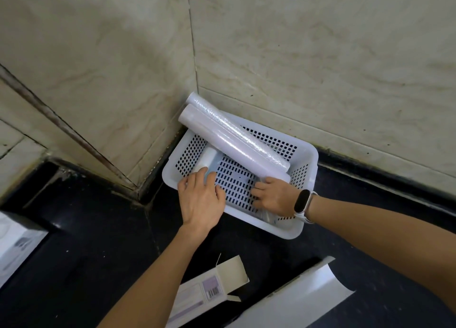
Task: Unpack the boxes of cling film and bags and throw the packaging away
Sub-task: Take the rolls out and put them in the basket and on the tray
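Both hands are inside a white perforated basket (304, 152) that sits on the dark surface (98, 241), pushed into the corner of the tiled wall (320, 56).

Left hand (201, 199): fingers spread and loosely curled, resting on a pale flat packet (209, 157) that lies along the basket's left side. It presses or steadies the packet; no closed grip is visible.

Right hand (272, 196): fingers curled down onto a flat whitish item at the basket's near right. What the item is cannot be told, nor whether the hand grips it or only pushes it. A dark band (303, 200) is worn on that wrist.

Two cling film rolls (234, 137) lie side by side, diagonally, their far ends propped over the basket's back corner against the wall, near ends down inside it.

Packaging: an opened carton with a barcode (209, 290) lies on the surface near the lower edge, its end flaps open. Just to its right is a curved white sheet (303, 300). A further box (17, 246) stands at the far left, partly out of frame; whether it has been opened cannot be told.

Assessment: the step in hand appears to be arranging unpacked contents in the basket. Disposal is not yet done. The next move likely calls for both hands to let go and withdraw, then gather the carton and sheet for the bin, which is not in view. The propped rolls may shift if the basket is jolted.
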